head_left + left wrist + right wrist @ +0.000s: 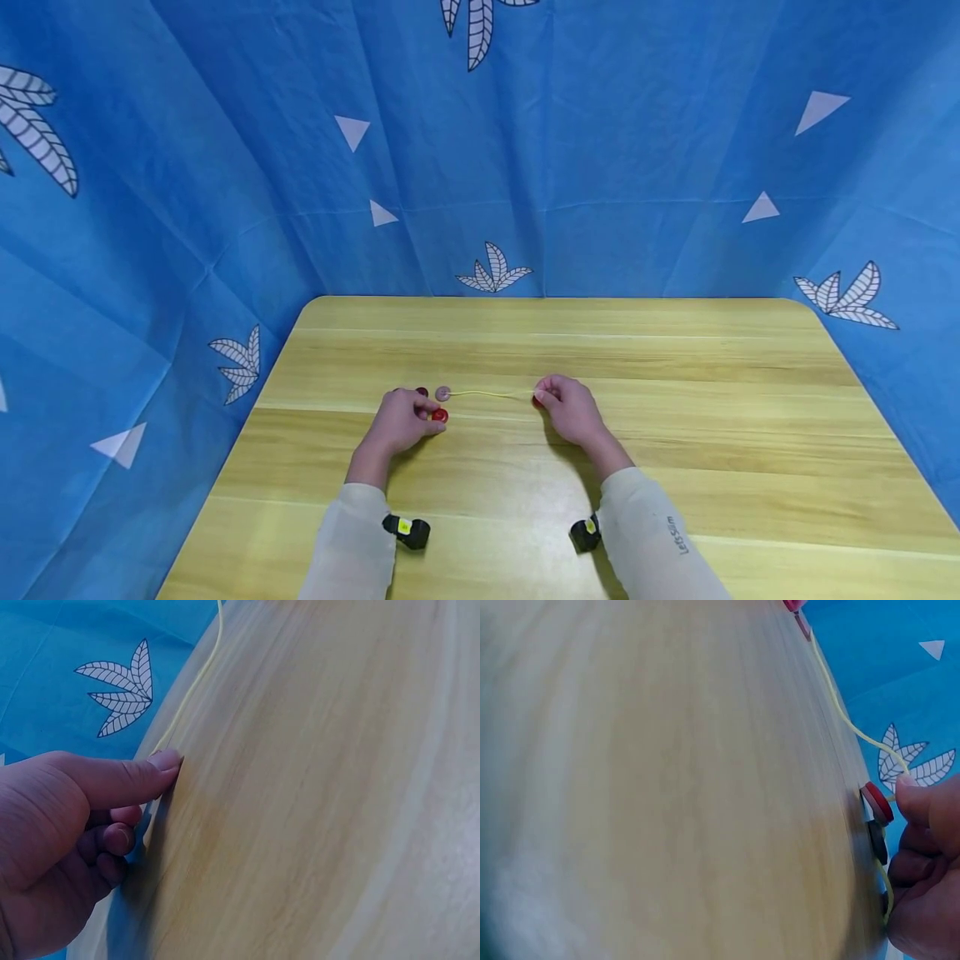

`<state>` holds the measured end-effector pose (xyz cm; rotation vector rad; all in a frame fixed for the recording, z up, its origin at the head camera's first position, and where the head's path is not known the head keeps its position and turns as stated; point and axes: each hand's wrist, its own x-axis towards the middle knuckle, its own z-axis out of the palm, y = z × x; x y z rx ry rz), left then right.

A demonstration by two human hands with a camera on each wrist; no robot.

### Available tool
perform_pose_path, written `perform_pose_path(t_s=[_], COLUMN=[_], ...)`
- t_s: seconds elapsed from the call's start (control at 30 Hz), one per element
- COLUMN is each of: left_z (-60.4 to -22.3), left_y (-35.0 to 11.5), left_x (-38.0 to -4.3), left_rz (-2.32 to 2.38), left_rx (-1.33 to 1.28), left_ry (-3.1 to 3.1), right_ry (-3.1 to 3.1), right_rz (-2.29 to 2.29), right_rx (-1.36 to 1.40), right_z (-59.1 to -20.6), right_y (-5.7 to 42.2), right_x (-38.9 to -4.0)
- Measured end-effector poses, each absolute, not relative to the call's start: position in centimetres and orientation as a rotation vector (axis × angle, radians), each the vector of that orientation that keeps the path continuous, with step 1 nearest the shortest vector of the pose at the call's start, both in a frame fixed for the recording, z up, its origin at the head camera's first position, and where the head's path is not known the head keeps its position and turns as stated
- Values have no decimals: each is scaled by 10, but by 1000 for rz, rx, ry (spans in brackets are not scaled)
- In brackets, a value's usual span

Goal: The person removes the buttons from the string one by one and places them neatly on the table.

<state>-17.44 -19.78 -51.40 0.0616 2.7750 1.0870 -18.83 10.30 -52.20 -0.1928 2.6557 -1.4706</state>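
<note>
My left hand [405,419] is on the left part of the table, thumb and index finger pinching a red round button [439,415]. In the left wrist view, the thumb hides most of what it holds. Just beyond the fingers lie a dark red button [422,392] and a pale pinkish one [442,393]. A thin yellow string [487,393] runs from the pale button to my right hand [572,410], whose thumb and finger pinch it. Below that thumb, a red button [878,803] and a dark button [877,841] are close together, with a string tail beneath.
The light wooden table [712,400] spreads around both hands. A blue patterned curtain [637,150] hangs behind its far edge and along the sides. Black wrist cameras [408,532] are strapped at both sleeves.
</note>
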Motion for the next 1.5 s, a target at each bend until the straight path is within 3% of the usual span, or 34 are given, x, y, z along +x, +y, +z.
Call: perform_pose_path(t_s=[0.73,1.13,1.5], left_z=[-509,-489,-486], left_y=[-192,-163,-131], left_x=[-177,-193,-207], left_rz=[1280,1298,1306], left_rx=[173,224,422], left_ry=[2793,2819,2784], right_ry=[2663,2665,2653], right_rz=[-1486,-1520,-1530], right_rx=[-192,-201,-187], right_z=[-522,-523,-522], right_y=[106,104,102], right_x=[-187,-187,-186])
